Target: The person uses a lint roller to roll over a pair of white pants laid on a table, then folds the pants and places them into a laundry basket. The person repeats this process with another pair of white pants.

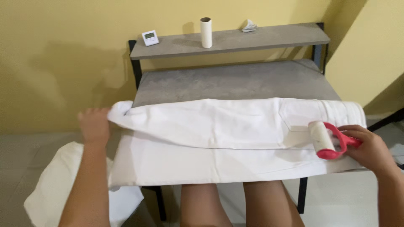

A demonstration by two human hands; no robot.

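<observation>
Garment: white trousers [219, 138] lie across the near edge of the grey surface [235, 82], soft, limp, light.
Left hand [93, 125]: closed on the cloth's left end.
Right hand [370, 149]: wrapped around the red-handled lint roller [326, 141], roll resting on the fabric.
Hold: grip hems or waistband.

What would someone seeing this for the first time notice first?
The white garment spread across the grey table fills the middle and hangs off the left edge. On its right end, the right hand holds a red lint roller against the cloth, while the left hand grips the cloth at the left. Behind, a cardboard tube stands upright on the raised shelf.
</observation>
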